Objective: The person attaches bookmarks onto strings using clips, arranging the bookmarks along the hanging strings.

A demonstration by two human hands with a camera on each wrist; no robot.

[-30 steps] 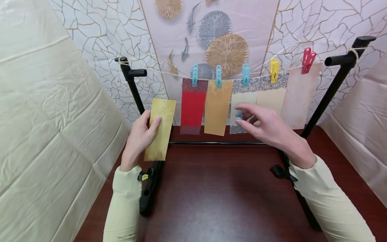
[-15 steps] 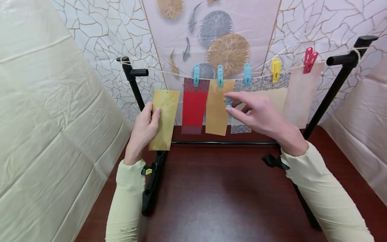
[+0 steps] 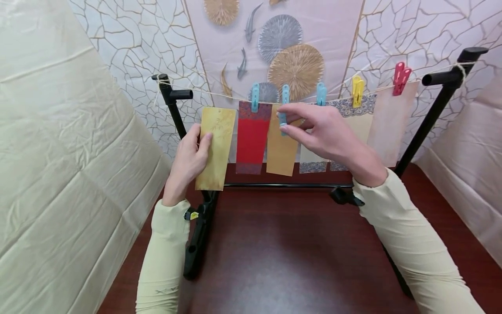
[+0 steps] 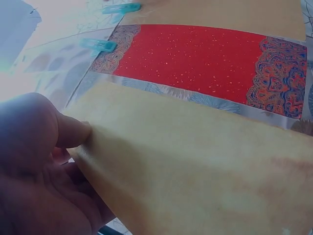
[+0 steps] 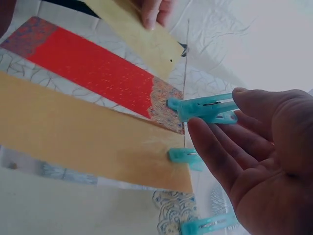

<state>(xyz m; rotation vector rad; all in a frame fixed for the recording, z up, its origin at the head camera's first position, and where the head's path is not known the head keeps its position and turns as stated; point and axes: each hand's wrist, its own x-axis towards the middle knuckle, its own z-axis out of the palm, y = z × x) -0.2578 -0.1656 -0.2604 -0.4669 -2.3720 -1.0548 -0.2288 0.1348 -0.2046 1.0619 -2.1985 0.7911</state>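
Note:
My left hand (image 3: 186,161) holds a mottled yellow paper strip (image 3: 218,150) by its left edge, thumb in front. The strip is nearly upright, just left of a hanging red strip (image 3: 250,141). Between thumb and fingertips my right hand (image 3: 327,133) pinches a light blue clothespin (image 5: 208,106). In the head view that clothespin is in front of the tan strip (image 3: 280,155). Blue clothespins, such as the one on the red strip (image 3: 255,98), hold strips to a cord (image 3: 219,94). The yellow strip has a small hole near its top edge.
The cord runs between two black posts, a left post (image 3: 176,115) and a right post (image 3: 431,113). A yellow clothespin (image 3: 357,92) and a red clothespin (image 3: 401,79) hold paler strips at right. A black crossbar (image 3: 290,185) spans the dark wooden table (image 3: 282,253).
My left hand has raised the yellow strip toward the cord. My right hand has moved left and up with the blue clothespin, from the patterned white strip to the tan one.

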